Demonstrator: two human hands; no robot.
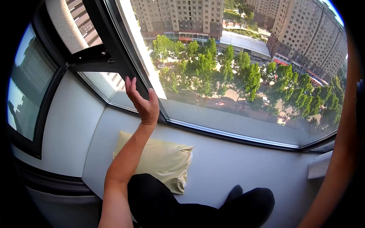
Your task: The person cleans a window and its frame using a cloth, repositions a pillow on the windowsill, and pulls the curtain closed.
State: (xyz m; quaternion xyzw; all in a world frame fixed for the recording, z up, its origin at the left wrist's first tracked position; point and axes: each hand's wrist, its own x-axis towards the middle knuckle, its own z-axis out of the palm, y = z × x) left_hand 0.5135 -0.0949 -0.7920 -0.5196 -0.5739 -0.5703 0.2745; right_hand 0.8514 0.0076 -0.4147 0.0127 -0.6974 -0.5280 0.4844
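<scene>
My left hand [145,102] is raised in front of the dark window frame [131,57], its fingers apart and nothing in it. Whether it touches the frame I cannot tell. Below it, a pale yellow pillow [161,157] lies on the light grey sill surface, partly covered by my left forearm and my dark-clothed knee. My right arm [338,152] reaches up along the right edge of the view; the right hand itself is out of sight.
A large window pane [228,117] shows buildings and trees far below. At the left, a dark-framed window sash [38,83] stands open. The pale sill [243,163] runs beneath the glass, with a white object [319,166] at its right end.
</scene>
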